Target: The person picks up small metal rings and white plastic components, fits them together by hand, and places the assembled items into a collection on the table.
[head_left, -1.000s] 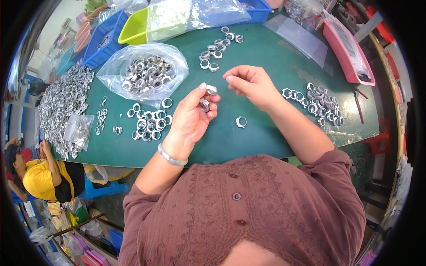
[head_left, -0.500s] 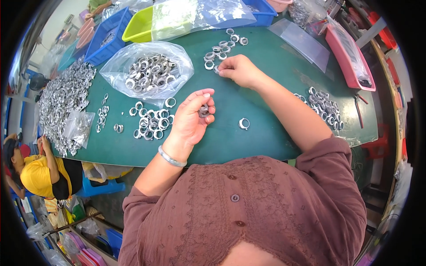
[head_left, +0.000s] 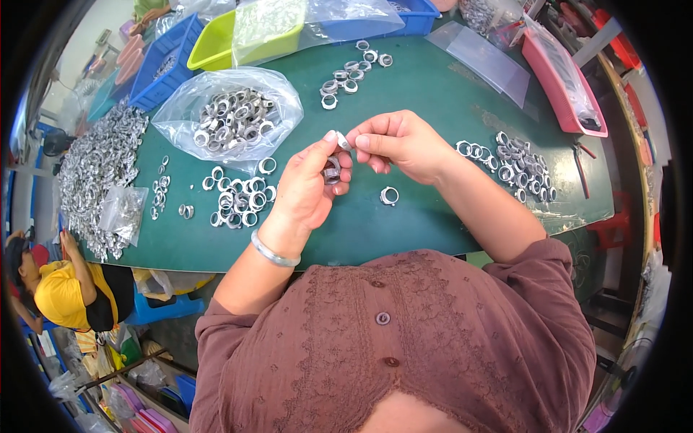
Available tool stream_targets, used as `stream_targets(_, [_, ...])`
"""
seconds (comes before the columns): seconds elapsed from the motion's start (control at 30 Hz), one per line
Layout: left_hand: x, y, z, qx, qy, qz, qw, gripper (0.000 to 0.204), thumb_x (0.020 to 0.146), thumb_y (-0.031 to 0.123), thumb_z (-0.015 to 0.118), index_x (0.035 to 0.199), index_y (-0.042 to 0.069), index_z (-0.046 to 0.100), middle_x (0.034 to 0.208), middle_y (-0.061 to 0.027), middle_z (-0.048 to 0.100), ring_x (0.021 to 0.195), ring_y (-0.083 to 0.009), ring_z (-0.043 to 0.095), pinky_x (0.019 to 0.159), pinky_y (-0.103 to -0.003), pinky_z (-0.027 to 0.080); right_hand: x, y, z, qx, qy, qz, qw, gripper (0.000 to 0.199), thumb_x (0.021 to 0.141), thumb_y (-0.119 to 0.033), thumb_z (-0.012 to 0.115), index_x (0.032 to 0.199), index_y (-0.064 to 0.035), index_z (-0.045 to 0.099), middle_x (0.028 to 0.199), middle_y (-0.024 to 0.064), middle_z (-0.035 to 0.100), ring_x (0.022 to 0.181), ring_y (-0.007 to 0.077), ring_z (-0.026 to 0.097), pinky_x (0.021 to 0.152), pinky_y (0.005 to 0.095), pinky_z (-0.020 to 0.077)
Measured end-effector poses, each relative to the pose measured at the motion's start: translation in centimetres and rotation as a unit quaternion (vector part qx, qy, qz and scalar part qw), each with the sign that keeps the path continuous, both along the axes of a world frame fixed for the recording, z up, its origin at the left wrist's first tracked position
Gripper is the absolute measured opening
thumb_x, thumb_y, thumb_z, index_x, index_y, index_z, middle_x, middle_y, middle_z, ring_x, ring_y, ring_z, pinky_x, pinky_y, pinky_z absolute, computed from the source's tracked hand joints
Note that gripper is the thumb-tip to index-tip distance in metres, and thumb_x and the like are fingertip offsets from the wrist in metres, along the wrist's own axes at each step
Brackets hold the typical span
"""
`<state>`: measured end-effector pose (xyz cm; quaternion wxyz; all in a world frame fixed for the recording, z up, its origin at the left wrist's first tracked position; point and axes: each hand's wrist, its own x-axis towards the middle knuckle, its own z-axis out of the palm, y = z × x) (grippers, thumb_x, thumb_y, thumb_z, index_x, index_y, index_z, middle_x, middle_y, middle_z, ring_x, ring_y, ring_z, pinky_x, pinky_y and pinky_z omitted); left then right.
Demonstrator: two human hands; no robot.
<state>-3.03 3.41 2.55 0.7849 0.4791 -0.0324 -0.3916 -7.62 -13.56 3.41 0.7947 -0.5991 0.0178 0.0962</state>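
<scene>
Above the table's middle my two hands have come together. My left hand, wearing a pale bracelet, curls its fingers around a dark grey metal ring. Between its thumb tip and the fingertips of my right hand is a shiny metal ring, seen edge-on; both hands touch it. A single ring lies on the green table just below my right hand. Loose rings are grouped left of my left hand, and another scattered group lies beyond my hands.
An open plastic bag holds many rings. A large heap of metal parts covers the left side. More rings, pliers and a pink tray are right. Blue and green bins stand behind. A person in yellow works at left.
My right hand has come back from the far ring group to my left hand, bringing a ring from there. The view has shifted slightly.
</scene>
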Motion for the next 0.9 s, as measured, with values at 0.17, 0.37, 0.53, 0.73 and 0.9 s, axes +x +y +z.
stream_targets(0.17, [-0.6,0.0,-0.1,-0.015,-0.045,-0.013,0.999,0.022,0.088,0.025,0.049,0.094,0.005,0.055,0.075,-0.0009,0.054,0.06,-0.0078,0.048,0.048,-0.019,0.036,-0.5,-0.2,-0.1,-0.007,-0.011,0.003,1.0,0.016,0.081,-0.013,0.058,0.092,-0.0009,0.062,0.076,0.0032,0.061,0.056,0.0067,0.05,0.05,0.0195,0.0409])
stream_targets(0.37, [-1.4,0.0,-0.5,0.042,-0.291,0.027,0.955,0.033,0.084,0.007,0.053,0.116,0.003,0.049,0.08,-0.0006,0.054,0.063,-0.0061,0.048,0.051,-0.017,0.039,-1.0,-0.5,-0.2,-0.023,-0.045,0.002,0.999,0.018,0.08,-0.014,0.061,0.093,-0.0025,0.062,0.079,0.0023,0.062,0.06,0.0073,0.052,0.054,0.0201,0.0418])
stream_targets(0.53, [-1.5,-0.2,-0.8,0.042,-0.329,0.032,0.943,0.035,0.082,0.003,0.054,0.117,0.004,0.049,0.08,0.0002,0.052,0.063,-0.006,0.048,0.051,-0.017,0.038,-1.2,-0.3,-0.3,-0.023,-0.044,0.0,0.999,0.018,0.079,-0.014,0.062,0.093,-0.0032,0.062,0.078,0.0014,0.061,0.062,0.0072,0.052,0.055,0.0201,0.0415])
stream_targets(0.73, [-1.5,0.0,-1.0,0.034,-0.359,0.016,0.933,0.035,0.082,0.002,0.054,0.117,0.005,0.05,0.082,-0.0002,0.051,0.063,-0.0057,0.047,0.051,-0.018,0.037,-1.5,-0.2,-0.2,-0.033,-0.047,0.002,0.998,0.012,0.08,-0.012,0.061,0.089,-0.0044,0.062,0.077,-0.0009,0.059,0.064,0.0059,0.051,0.058,0.0198,0.0418])
stream_targets(0.9, [-1.5,0.1,-1.0,-0.022,-0.281,0.002,0.959,0.034,0.084,0.005,0.053,0.118,0.005,0.049,0.084,-0.0005,0.051,0.065,-0.0063,0.047,0.052,-0.018,0.037,-1.6,0.0,-0.6,-0.056,-0.124,-0.006,0.991,0.009,0.079,-0.006,0.06,0.087,-0.0023,0.062,0.082,-0.0004,0.057,0.071,0.0065,0.05,0.062,0.0204,0.0406])
